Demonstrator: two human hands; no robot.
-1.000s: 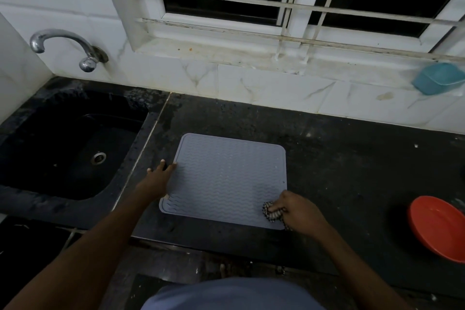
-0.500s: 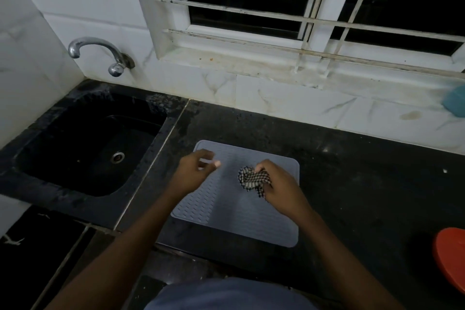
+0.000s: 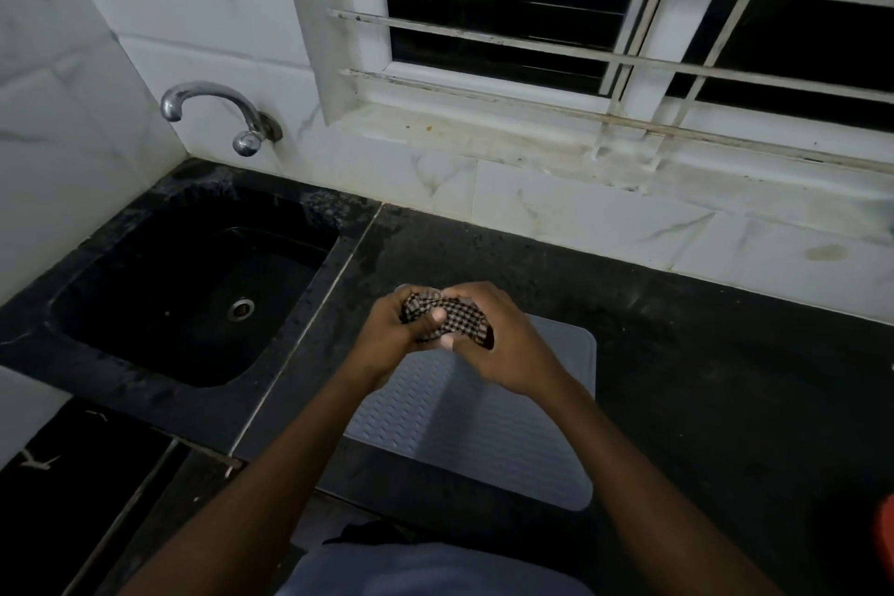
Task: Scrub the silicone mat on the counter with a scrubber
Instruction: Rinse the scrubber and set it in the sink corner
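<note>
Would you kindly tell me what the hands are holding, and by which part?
The checked black-and-white cloth scrubber, bunched above the grey silicone mat: the left hand grips its left end, the right hand its right end.

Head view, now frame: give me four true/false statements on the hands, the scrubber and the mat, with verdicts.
1. Both hands grip the checkered scrubber. True: the left hand and the right hand are curled round it.
2. The left hand lies flat on the mat's edge. False: it holds the scrubber.
3. The mat lies in the sink. False: it lies on the counter, to the right of the sink.
4. The mat is grey with a ribbed surface. True.
</note>
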